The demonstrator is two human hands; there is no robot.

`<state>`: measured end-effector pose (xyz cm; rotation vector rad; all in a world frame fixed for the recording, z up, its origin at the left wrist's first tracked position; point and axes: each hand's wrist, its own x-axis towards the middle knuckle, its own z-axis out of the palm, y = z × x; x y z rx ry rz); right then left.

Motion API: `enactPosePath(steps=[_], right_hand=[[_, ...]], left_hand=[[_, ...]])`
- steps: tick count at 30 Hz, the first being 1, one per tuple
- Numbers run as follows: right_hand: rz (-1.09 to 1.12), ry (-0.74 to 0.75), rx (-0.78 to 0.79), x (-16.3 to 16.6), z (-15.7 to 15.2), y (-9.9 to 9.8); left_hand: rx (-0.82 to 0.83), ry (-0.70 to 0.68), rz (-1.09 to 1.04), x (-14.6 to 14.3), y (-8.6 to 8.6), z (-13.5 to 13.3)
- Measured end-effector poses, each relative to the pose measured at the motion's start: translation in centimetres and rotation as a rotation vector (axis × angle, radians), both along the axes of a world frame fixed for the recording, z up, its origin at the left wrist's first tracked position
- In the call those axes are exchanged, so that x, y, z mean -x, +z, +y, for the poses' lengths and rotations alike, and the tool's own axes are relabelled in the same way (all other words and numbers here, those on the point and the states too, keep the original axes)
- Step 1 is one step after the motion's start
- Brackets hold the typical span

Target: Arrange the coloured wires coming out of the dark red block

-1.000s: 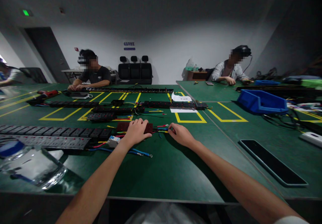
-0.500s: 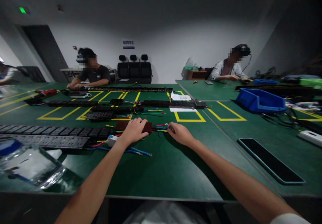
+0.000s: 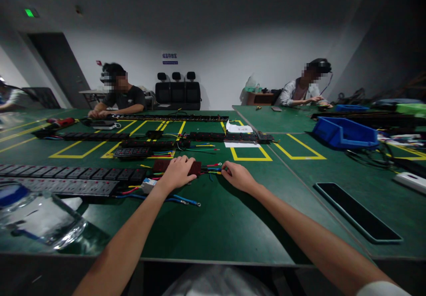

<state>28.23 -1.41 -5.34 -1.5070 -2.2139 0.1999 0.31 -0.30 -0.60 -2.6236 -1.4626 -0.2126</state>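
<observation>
My left hand (image 3: 177,172) lies over a dark red block (image 3: 196,168), fingers on its far side and thumb on its near side. Several coloured wires (image 3: 210,169) run out of the block's right end, and a red one ends in a ring terminal. At their tips, my right hand (image 3: 238,176) is closed in a pinch on the wires; its fingertips partly hide which ones. Left of the block lie two black socket strips (image 3: 66,187). Close to my left wrist are a small white-and-blue part (image 3: 148,185) and blue wires (image 3: 184,199) with ring terminals.
A clear plastic bottle (image 3: 43,220) lies at the near left. To the right are a phone (image 3: 357,211), a blue bin (image 3: 344,132) and a white power strip (image 3: 411,183). More socket strips (image 3: 133,153) lie farther back. Two co-workers (image 3: 128,98) sit across the table.
My hands, the block and the wires stay in place. The co-worker at the far right has raised a hand slightly.
</observation>
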Motion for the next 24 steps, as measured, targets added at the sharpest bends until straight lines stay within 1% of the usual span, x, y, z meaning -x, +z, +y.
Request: enactPosePath(steps=[10,24], right_hand=[[0.008,0.016,0.003,0.01,-0.14,0.23],[-0.015,0.002,0.012,0.01,0.01,0.08]], left_hand=[[-0.002,0.003,0.015,-0.08,0.18,-0.14],[0.029,-0.02,0.004,0.56,-0.12,0.2]])
